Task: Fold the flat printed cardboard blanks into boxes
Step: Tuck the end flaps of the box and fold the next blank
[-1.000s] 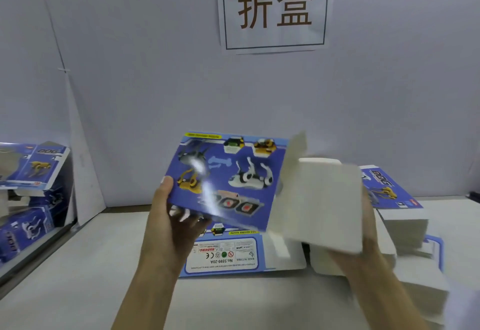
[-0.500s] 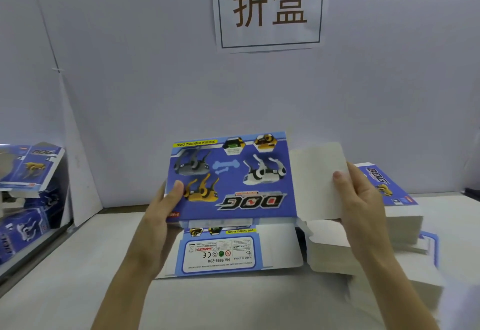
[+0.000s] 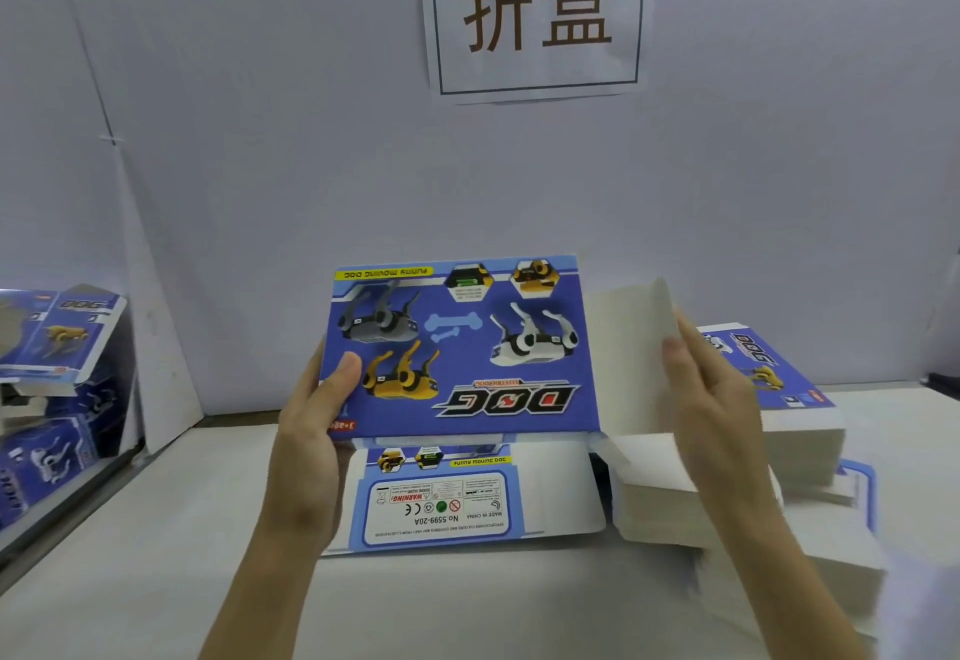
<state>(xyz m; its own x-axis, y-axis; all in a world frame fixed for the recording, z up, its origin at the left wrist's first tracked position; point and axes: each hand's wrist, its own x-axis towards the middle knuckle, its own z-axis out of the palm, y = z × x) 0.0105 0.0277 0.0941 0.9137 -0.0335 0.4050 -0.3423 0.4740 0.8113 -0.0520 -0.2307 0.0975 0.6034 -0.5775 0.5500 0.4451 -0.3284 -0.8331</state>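
Note:
I hold a blue printed cardboard blank [image 3: 467,347] upright in front of me, its dog-robot artwork facing me upside down. My left hand [image 3: 311,430] grips its left edge, thumb on the printed face. My right hand [image 3: 711,389] holds the plain white side panel [image 3: 628,358], which sticks out to the right of the blue face. A lower flap with the warning label [image 3: 441,503] hangs down toward the table.
Stacks of flat blanks [image 3: 795,430] lie on the table at the right, blue print showing on top. Folded boxes [image 3: 57,337] pile up at the left behind a ledge. A paper sign [image 3: 535,14] hangs on the grey back wall.
The blank has swung from tilted to upright and square to me. My right hand shifted from under the white panel to its right edge, and the panel has straightened out sideways.

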